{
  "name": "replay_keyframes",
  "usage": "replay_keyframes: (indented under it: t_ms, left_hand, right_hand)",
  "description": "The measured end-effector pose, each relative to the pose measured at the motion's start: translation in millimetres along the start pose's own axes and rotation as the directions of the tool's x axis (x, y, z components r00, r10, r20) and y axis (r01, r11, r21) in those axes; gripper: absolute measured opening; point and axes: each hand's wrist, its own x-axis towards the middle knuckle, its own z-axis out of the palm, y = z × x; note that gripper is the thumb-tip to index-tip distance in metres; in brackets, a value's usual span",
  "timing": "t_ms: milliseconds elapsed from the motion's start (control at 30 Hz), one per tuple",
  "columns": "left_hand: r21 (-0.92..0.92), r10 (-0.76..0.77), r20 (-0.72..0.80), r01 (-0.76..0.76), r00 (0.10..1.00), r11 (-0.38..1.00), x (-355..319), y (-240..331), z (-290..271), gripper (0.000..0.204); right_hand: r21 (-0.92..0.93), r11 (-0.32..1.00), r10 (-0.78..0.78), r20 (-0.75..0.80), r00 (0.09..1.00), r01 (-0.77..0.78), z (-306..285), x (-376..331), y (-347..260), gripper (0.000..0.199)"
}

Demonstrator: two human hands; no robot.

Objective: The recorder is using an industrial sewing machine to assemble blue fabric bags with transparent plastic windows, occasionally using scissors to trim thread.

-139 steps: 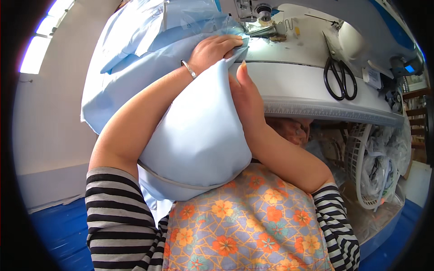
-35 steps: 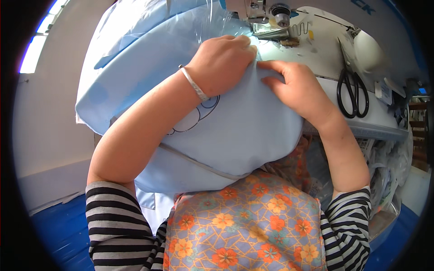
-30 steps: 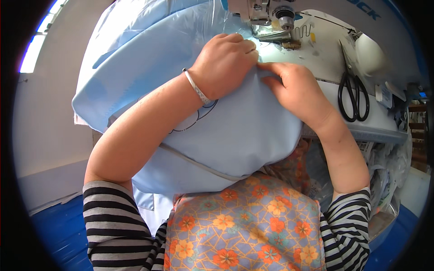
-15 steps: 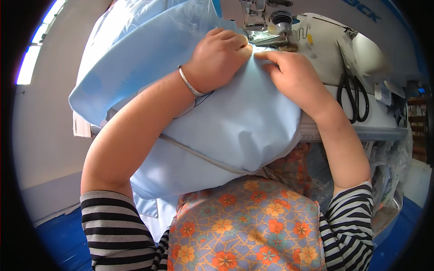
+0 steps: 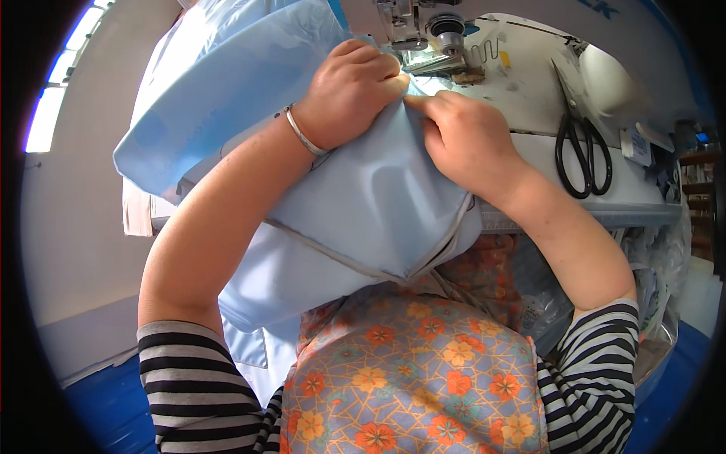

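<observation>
Light blue fabric [image 5: 378, 178] lies across the front of the sewing machine [image 5: 423, 26] and hangs over the table edge towards my lap. My left hand [image 5: 349, 94], with a silver bangle on the wrist, is closed on the fabric just in front of the machine's needle area. Close to its right, my right hand [image 5: 465, 136] pinches the same fabric between thumb and forefinger. A raised fold runs down from between the hands. Grey edging shows along the fabric's lower seam. The fingertips partly cover the edge being held.
Black-handled scissors [image 5: 581, 144] lie on the table right of my right hand. Beyond them is a rounded white object [image 5: 605, 82]. A small white box [image 5: 637, 146] sits near the right edge. More blue fabric [image 5: 227, 98] spreads to the left. Plastic bags [image 5: 658, 280] hang below the table.
Both hands have shifted slightly left, the right one also a little nearer to me. The fabric between them has lifted into a sharper fold, and its right edge has drawn inward.
</observation>
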Motion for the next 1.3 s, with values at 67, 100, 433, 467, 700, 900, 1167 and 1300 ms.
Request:
replay_keyframes:
  t_ms: [67,100,433,467,700,900,1167,1300]
  left_hand:
    - [-0.007,0.034,0.038,-0.034,0.999,0.999,-2,-4,-3,0.018]
    - [-0.008,0.034,0.038,-0.034,0.999,0.999,0,-3,-6,0.018]
    - [-0.060,-0.408,0.700,0.617,0.586,0.785,-42,142,-147,0.105]
    - [0.074,-0.508,0.672,0.634,0.539,0.770,-59,160,-154,0.101]
    - [0.269,-0.711,0.198,0.660,0.674,0.701,-123,156,-152,0.043]
    - [0.587,-0.507,0.043,0.389,0.861,0.710,-44,78,-210,0.018]
    - [0.425,-0.192,0.235,0.077,0.953,0.902,19,-13,-236,0.007]
    - [0.324,-0.360,0.352,0.248,0.864,0.913,-17,-3,-236,0.008]
  right_hand:
    - [0.000,1.000,0.013,0.000,1.000,-0.013,2,1,-3,0.025]
    - [0.001,1.000,0.027,0.002,1.000,-0.027,2,2,-3,0.024]
    - [0.026,0.999,0.048,-0.044,0.998,-0.047,2,3,7,0.023]
    - [0.035,0.998,0.054,-0.049,0.997,-0.052,2,4,7,0.023]
    - [0.211,0.950,0.245,-0.052,0.968,-0.229,-1,6,0,0.032]
    - [0.784,-0.588,0.302,0.444,0.843,-0.202,-7,-21,-24,0.037]
    - [0.885,-0.461,0.413,0.275,0.868,-0.061,2,-39,-85,0.028]
    - [0.872,-0.348,0.377,0.466,0.800,-0.344,-40,-69,-38,0.034]
